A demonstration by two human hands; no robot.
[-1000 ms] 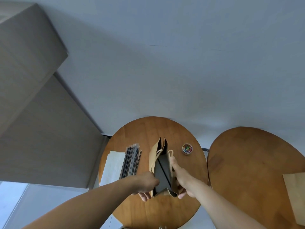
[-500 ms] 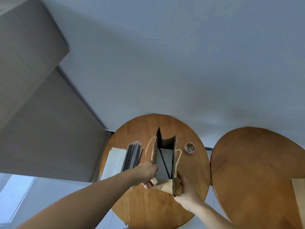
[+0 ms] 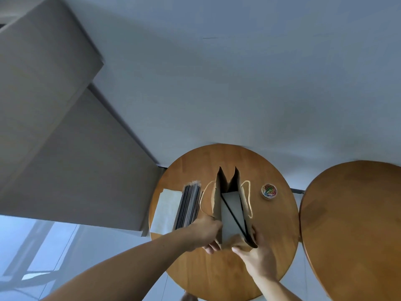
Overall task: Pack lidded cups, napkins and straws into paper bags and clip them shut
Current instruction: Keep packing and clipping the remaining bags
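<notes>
Round table: paper bag stands open at centre, mouth spread; no cups in view. Left hand pinches its near left rim and right hand grips the near right corner. Risk: 2 opposed pulls could tear the rim, or tip the bag onto straws or clip tub.

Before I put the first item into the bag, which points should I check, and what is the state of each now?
1. Paper bag stands on the table, mouth open: ok.
2. Left hand and right hand both grip its near rim: ok.
3. Straws lie on the napkins, left of the bag: ok.
4. Tub of clips right of the bag: ok.
5. Lidded cups in view: not ok, none visible.
</notes>
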